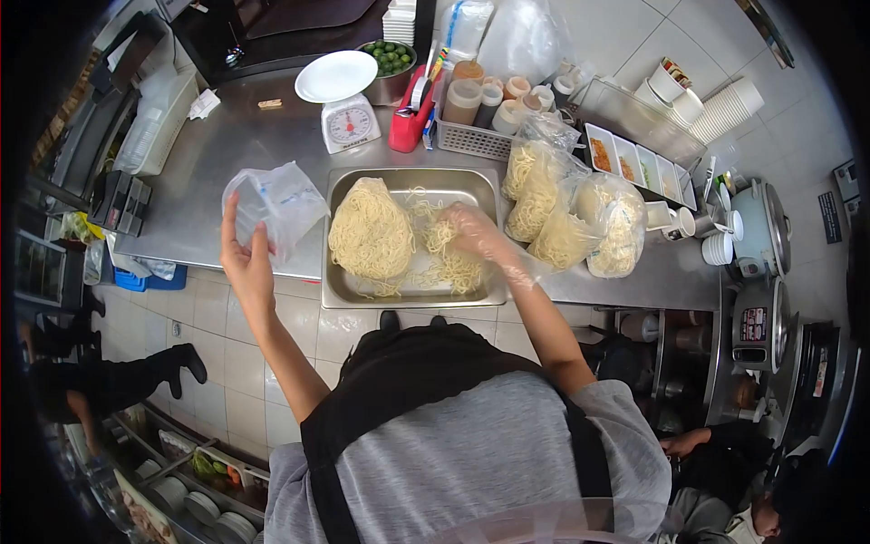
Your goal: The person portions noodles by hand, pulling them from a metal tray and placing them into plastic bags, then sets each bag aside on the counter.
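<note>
My left hand (243, 258) holds up a clear plastic bag (276, 204) above the steel counter, left of a steel tray (412, 181). The tray holds a big mound of yellow noodles (370, 234) and a smaller loose pile. My right hand (480, 236), in a thin clear plastic glove, rests in the smaller pile and grips a clump of noodles (446, 238).
Three filled noodle bags (566, 213) lie right of the tray. Behind stand a white kitchen scale (344, 104), a bowl of limes (390, 59), a basket of sauce cups (494, 104), condiment trays (639, 163), stacked paper cups (725, 104). Rice cookers (761, 227) sit at right. Another person's legs (136, 376) are at lower left.
</note>
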Demonstrator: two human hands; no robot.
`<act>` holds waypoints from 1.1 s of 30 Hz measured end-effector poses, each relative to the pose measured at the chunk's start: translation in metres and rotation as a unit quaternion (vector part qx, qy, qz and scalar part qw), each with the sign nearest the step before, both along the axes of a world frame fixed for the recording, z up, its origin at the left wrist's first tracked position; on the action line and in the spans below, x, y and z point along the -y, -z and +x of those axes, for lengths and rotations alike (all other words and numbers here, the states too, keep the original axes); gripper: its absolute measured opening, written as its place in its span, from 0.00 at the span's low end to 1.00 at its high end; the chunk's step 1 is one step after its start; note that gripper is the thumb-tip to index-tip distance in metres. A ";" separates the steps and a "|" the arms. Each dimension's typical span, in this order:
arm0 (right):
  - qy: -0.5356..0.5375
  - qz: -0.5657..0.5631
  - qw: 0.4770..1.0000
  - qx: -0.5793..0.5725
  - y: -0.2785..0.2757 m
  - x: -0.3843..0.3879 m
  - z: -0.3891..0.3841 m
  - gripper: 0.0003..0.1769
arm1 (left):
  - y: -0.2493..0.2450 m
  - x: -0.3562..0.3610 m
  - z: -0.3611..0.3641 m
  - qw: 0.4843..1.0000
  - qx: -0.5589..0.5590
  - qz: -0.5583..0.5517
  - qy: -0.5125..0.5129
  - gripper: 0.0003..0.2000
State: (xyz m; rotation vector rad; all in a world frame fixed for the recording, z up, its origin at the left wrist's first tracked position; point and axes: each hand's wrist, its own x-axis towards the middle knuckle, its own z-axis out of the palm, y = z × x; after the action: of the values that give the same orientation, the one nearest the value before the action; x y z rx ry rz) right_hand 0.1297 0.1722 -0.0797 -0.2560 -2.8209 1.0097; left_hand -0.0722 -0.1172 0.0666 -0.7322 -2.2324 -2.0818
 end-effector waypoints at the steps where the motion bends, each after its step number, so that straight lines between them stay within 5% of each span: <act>1: 0.018 -0.039 0.999 0.000 -0.016 0.001 0.006 0.30 | 0.001 0.001 0.002 1.000 0.009 -0.010 0.000 0.25; 6: 0.050 -0.110 0.992 0.041 -0.075 -0.001 0.012 0.31 | 0.000 -0.005 0.004 0.999 -0.037 -0.001 0.009 0.25; 12: 0.061 0.166 0.979 0.098 -0.044 0.058 -0.005 0.39 | -0.003 0.000 -0.003 0.994 -0.097 -0.040 -0.006 0.23; 14: 0.045 0.113 0.991 0.049 0.000 0.049 -0.001 0.42 | -0.006 0.003 0.004 0.998 -0.056 -0.031 0.001 0.22; 18: 0.005 -0.104 0.992 0.066 -0.008 0.025 -0.002 0.44 | 0.000 0.010 0.008 0.997 -0.047 -0.067 0.018 0.24; 21: 0.008 0.033 0.999 0.000 -0.026 0.027 0.007 0.37 | 0.008 0.007 0.012 0.992 -0.072 -0.084 0.057 0.27; 24: 0.069 0.036 0.997 -0.006 -0.090 0.038 0.002 0.35 | 0.017 -0.011 0.019 0.965 -0.197 -0.153 0.084 0.30; 27: 0.126 -0.237 0.960 -0.087 -0.136 0.061 -0.016 0.32 | 0.006 -0.037 0.043 0.972 -0.120 -0.152 0.135 0.30; 33: 0.108 -0.201 0.922 -0.312 -0.121 0.095 -0.066 0.17 | -0.016 -0.040 0.077 0.929 -0.242 -0.274 0.052 0.27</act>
State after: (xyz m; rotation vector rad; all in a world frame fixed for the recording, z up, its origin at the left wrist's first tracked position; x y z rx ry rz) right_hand 0.0636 0.0768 0.0415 -0.2250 -1.9607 1.3236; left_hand 0.0048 -0.0769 0.0826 -1.2428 -2.4907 -1.0960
